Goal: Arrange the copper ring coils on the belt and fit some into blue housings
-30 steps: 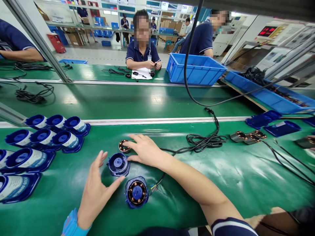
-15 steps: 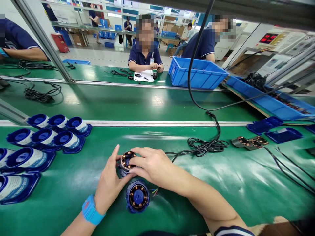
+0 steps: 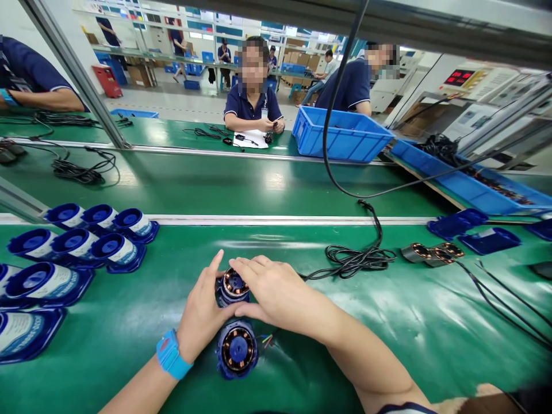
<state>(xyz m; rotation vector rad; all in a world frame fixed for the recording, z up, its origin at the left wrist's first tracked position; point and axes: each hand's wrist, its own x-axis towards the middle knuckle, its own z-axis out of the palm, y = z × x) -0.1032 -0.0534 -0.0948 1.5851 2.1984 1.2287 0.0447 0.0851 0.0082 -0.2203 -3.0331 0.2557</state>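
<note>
Standing upright on the green table (image 3: 388, 322), the blue housing (image 3: 225, 295) has its axis vertical and its open mouth facing up, with the copper-wound stator (image 3: 235, 282) seated in that mouth, windings uppermost. The left hand (image 3: 202, 313) cups the housing's left side, thumb raised beside the stator; its grip is closed around the housing. The right hand (image 3: 276, 293) lies over the right side, fingers (image 3: 245, 269) curled across the stator's rim, a narrow grip pressing on it. Just in front, nearer the person, a second blue housing (image 3: 237, 349) with a stator inside also stands mouth up, coloured leads (image 3: 266, 340) trailing to its right. A blue wristband (image 3: 171, 355) circles the left wrist. A coil of black cable (image 3: 353, 259) lies to the right, near two bare stators (image 3: 431, 253) on their sides. To the left, rows of labelled blue housings (image 3: 77, 244) stand well apart from the hands. Across the belt, a seated person (image 3: 252, 103) works beside a blue crate (image 3: 342, 135).
</note>
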